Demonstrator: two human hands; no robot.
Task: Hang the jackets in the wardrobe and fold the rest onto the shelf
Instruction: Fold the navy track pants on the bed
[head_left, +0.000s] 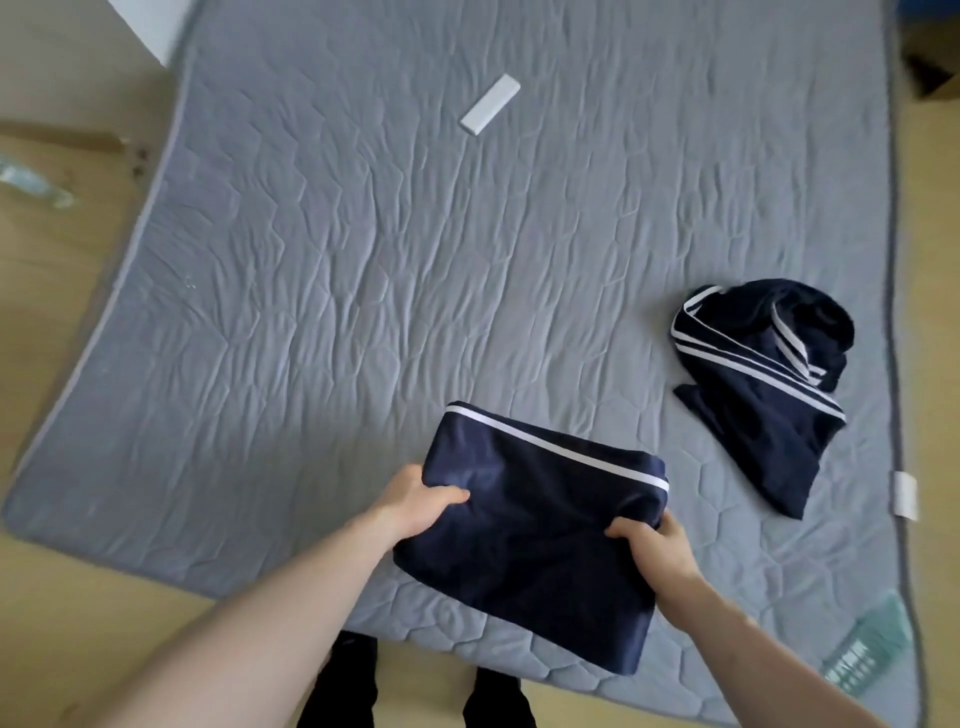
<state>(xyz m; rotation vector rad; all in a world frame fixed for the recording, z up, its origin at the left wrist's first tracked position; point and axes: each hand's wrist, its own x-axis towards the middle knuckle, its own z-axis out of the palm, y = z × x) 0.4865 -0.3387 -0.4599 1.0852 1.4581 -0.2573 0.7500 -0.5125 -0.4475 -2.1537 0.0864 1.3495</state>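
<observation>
Obs., L to R, standing by the bed.

Far L: wood floor (57, 322) w/ something clear and glassy lying on it, too blurred to ID.

Grey quilted mattress pad (363, 291) covers most of the view, flat, wrinkled, serving as the work surface for folding. White flat bar-shaped item (490, 104) lies near the far end, well apart from the clothes; can't tell what it is.

Near edge, centre: folded navy garment (535, 545), white stripe along its far edge, already squared into a compact rectangle. Left hand (415, 501) grips its L edge, thumb on top, fingers tucked under. Right hand (652, 545) grips the R edge the same way, fingers curled round the cloth. Holding both ends like this prob. keeps the layers from sliding apart. Near corner of the bundle overhangs the pad edge toward the person, so it looks part-lifted, though can't be sure it's off the pad.

R of that, well apart: 2nd navy garment (763, 384) w/ white stripes, crumpled in a heap, not folded. Set aside, prob. next in queue.

Far R edge: white tag (906, 493) on pad border; greenish packet (867, 660) at near-R corner.

Judgement: fold on item 1 looks done; next = carry to shelf, neither shelf nor wardrobe in view. Risk: bundle sagging open in the middle during carry.
</observation>
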